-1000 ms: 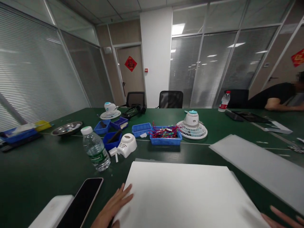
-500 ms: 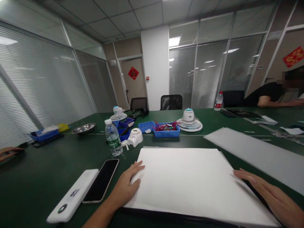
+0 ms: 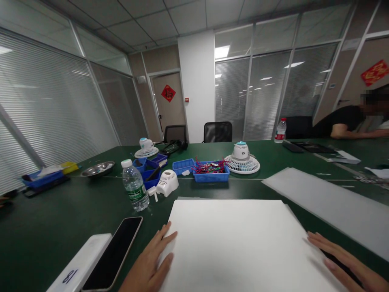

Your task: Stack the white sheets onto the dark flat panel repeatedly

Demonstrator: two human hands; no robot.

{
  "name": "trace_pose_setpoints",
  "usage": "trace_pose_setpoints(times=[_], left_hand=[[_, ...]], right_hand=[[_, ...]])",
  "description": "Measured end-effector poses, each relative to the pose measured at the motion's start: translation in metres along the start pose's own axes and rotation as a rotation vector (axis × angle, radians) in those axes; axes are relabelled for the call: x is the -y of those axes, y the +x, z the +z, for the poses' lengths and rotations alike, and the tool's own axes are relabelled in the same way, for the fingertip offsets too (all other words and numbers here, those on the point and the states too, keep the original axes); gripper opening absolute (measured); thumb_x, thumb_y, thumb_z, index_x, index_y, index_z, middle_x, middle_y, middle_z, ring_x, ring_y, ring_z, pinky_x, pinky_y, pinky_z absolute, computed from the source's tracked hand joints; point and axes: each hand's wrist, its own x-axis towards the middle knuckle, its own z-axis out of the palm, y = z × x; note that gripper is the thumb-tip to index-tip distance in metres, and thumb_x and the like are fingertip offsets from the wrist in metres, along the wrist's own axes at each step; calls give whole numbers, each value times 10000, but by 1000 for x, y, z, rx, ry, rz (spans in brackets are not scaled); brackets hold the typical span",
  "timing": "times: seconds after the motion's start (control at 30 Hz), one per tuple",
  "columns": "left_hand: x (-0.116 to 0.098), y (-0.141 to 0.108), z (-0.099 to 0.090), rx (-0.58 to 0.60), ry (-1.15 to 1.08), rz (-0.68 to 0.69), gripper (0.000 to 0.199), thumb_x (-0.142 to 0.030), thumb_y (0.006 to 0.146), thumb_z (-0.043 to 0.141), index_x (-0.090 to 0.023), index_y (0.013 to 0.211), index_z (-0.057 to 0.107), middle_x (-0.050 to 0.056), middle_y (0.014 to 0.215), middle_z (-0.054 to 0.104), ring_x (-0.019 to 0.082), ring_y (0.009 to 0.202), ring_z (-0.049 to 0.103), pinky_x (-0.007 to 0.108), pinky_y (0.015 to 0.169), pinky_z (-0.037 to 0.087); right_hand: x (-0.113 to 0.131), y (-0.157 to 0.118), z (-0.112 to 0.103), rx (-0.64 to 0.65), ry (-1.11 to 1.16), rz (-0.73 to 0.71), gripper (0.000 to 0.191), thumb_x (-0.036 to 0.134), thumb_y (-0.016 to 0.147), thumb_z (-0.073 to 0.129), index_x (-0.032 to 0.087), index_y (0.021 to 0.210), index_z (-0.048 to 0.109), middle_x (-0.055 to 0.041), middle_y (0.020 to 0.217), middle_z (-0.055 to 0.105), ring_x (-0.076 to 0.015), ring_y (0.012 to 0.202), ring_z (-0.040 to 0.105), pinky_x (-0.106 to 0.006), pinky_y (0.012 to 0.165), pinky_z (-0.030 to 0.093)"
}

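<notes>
A large white sheet or board (image 3: 234, 243) lies flat on the green table in front of me. My left hand (image 3: 152, 259) rests at its left edge, fingers apart, with the fingertips on the white surface. At its right edge lies my right hand (image 3: 346, 259), fingers stretched out and touching the rim, holding nothing. Left of my left hand are a dark-screened phone (image 3: 115, 255) and a white device marked 18 (image 3: 82, 263). Part of each hand is cut off by the frame's lower edge.
Beyond the sheet stand a water bottle (image 3: 134, 186), a white fan housing (image 3: 167, 182), a blue tray of wires (image 3: 211, 177) and a white fan (image 3: 242, 160). A long pale board (image 3: 328, 207) lies at right. A metal dish (image 3: 97, 169) sits at left. A person (image 3: 349, 121) sits far right.
The view has shifted, so the sheet, phone and nearby items appear lower and larger. Both hands remain at the sheet's edges; the thumb of my right hand now shows.
</notes>
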Motion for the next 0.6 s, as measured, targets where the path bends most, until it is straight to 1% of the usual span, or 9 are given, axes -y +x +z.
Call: trace_pose_setpoints(times=[0.07,0.1,0.2,0.3,0.4,0.5,0.6], left_hand=[[-4,-4,-1,10,28,25,511,-499,947,444,-333,1424,524,-8,1611,295,310,1461,314,512,1173,287],[-6,-7,-2,8,37,32,506,-489,953,437,-330,1425,522,-5,1612,294,307,1463,310,513,1173,283],[-11,-17,-5,-20,40,45,478,-442,973,416,-318,1422,526,5,1610,308,294,1455,333,508,1170,291],[-12,-27,-5,-59,27,71,461,-420,980,409,-318,1410,539,9,1604,328,287,1436,372,501,1163,310],[-10,-32,-2,-79,26,94,456,-426,970,431,-314,1394,557,16,1588,364,289,1429,384,506,1164,310],[-8,-33,3,-78,42,107,466,-432,961,451,-295,1393,560,30,1557,421,290,1433,371,519,1165,301],[-8,-32,8,-65,64,122,476,-440,971,431,-281,1405,545,33,1546,437,277,1442,349,519,1165,294]], right_hand=[[2,-5,-8,120,26,54,557,468,882,523,449,1435,461,4,1497,477,-324,1346,458,-542,1132,376],[5,-7,-13,152,47,88,559,490,891,512,414,1443,463,3,1513,455,-328,1364,436,-562,1152,333],[20,-13,-26,140,64,179,583,572,905,469,314,1425,512,-34,1519,449,-330,1375,431,-560,1173,267],[41,-15,-36,145,58,251,630,649,881,458,288,1388,557,-48,1502,473,-318,1364,453,-526,1179,271],[59,-15,-44,164,49,261,649,674,865,472,280,1372,569,-56,1496,480,-314,1362,459,-514,1184,273],[68,-18,-46,161,50,268,661,679,871,465,257,1369,570,-72,1499,476,-311,1365,455,-504,1190,270],[70,-20,-46,175,57,265,654,669,882,460,252,1377,561,-73,1512,460,-313,1369,449,-505,1191,273]])
